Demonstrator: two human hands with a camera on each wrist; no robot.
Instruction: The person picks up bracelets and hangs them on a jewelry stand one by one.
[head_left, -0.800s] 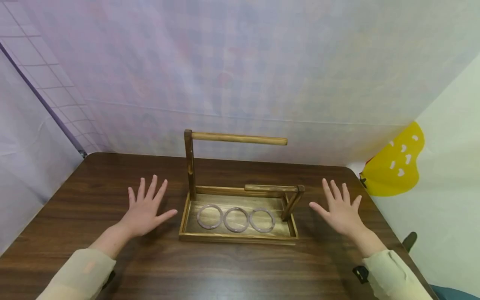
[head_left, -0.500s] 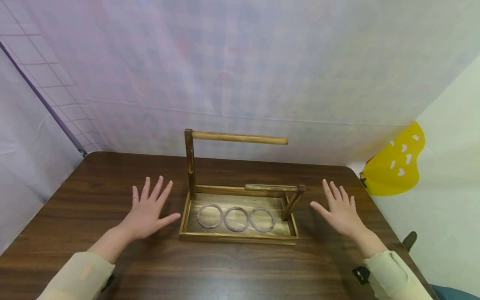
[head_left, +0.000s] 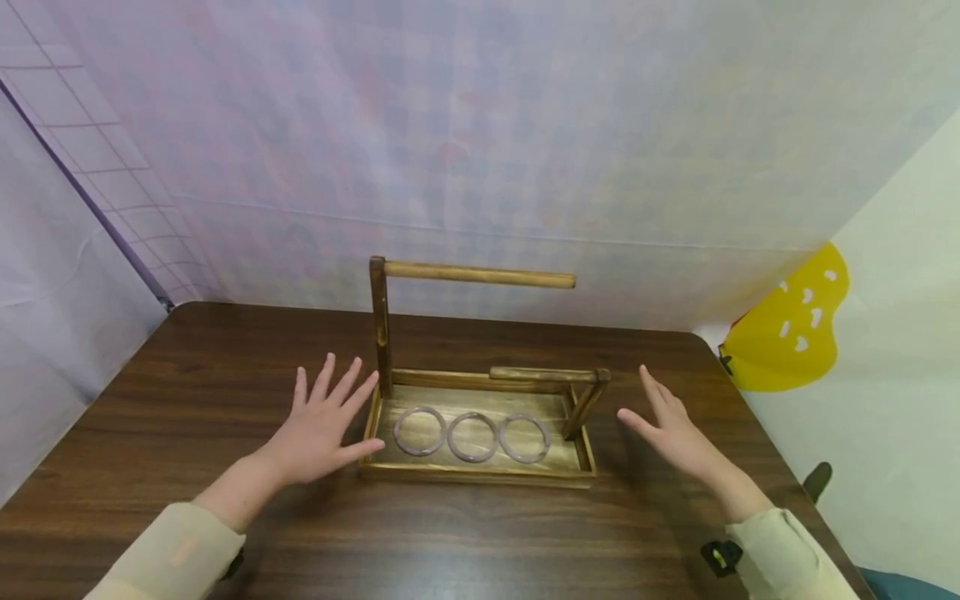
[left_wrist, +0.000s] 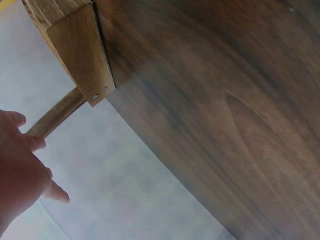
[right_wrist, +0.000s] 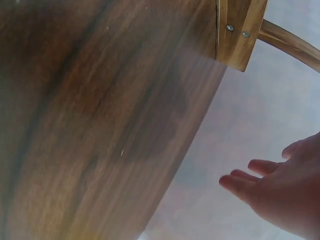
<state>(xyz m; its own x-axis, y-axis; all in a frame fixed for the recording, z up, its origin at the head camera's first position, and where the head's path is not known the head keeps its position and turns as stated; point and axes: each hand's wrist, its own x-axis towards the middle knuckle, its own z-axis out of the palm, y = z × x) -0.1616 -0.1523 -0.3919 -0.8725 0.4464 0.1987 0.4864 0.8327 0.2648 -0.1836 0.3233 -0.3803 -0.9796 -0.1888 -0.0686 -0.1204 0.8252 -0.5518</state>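
A wooden tray stand (head_left: pixel 480 477) sits mid-table, with a tall post and long bar (head_left: pixel 480 274) at its left and a shorter post and bar (head_left: pixel 540 376) at its right. Three pale mauve bangles (head_left: pixel 421 432) lie flat in a row inside the tray. My left hand (head_left: pixel 318 433), fingers spread and holding nothing, overlaps the tray's left edge in the head view. To the right of the tray, my right hand (head_left: pixel 678 437) is held with straight fingers, nothing in it. The left wrist view shows the stand's screwed end (left_wrist: pixel 82 55) beyond the left hand (left_wrist: pixel 20 170).
The dark wooden table (head_left: pixel 480 542) extends around the stand. A pale patterned curtain (head_left: pixel 480 125) hangs behind its back edge. At the right, a yellow shape with white marks (head_left: pixel 795 325) is against the white wall.
My left hand has moved right, from beside the tray to its left edge. My right hand has turned more edge-on, its fingers drawn together. The bangles and stand stay put.
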